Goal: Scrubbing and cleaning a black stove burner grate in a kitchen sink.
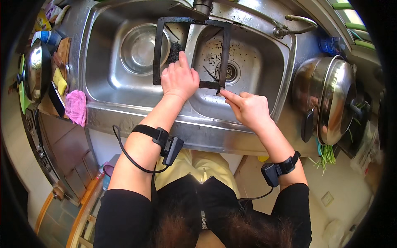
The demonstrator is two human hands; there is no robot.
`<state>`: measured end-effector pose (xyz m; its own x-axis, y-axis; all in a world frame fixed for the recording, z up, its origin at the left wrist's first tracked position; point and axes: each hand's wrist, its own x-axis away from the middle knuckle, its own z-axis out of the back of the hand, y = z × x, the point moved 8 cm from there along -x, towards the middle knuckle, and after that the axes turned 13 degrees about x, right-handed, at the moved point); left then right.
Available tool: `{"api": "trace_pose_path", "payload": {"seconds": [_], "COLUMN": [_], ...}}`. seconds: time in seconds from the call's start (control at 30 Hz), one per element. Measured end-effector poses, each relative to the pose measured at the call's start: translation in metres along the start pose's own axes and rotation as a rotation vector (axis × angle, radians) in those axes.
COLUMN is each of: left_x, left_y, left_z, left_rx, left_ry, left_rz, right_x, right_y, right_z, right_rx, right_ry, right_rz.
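Observation:
A black rectangular frame (227,51) lies over the divider of the double steel sink (149,121). My left hand (180,77) grips its near bar, one finger stretched forward along the inside. At its near right corner, my right hand (248,108) pinches a small thin tool or scrap, too small to name, against the frame. Dark crumbs and a thin black strip (210,73) lie in the right basin around the drain (231,73). A steel bowl (141,49) sits in the left basin, with a dark, fibrous clump (175,51) beside it.
The faucet (203,7) stands behind the frame; a thinner curved tap (305,29) is at back right. A large lidded steel pot (336,99) and green stalks (328,155) are on the right. A pink cloth (76,107), yellow sponge (60,81) and lidded pan (34,71) are on the left.

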<state>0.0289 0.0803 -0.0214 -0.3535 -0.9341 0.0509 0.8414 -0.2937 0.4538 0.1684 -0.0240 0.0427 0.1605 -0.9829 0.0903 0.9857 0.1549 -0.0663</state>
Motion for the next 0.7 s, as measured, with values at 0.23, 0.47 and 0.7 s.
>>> {"api": "trace_pose_path", "payload": {"seconds": [0.23, 0.47, 0.7], "left_x": [0.002, 0.001, 0.001], "left_y": [-0.001, -0.001, 0.002], "left_z": [-0.004, 0.000, -0.002], "left_rx": [-0.024, 0.007, 0.000], "left_ry": [-0.058, -0.003, -0.019], "left_rz": [0.041, 0.002, 0.014], "right_x": [0.000, -0.011, -0.012], "right_y": [0.000, -0.003, -0.002], "right_z": [-0.004, -0.002, -0.002], "right_rx": [-0.040, -0.099, -0.120], "right_ry": [-0.044, 0.012, 0.001], "right_rz": [0.024, 0.057, 0.091]}}
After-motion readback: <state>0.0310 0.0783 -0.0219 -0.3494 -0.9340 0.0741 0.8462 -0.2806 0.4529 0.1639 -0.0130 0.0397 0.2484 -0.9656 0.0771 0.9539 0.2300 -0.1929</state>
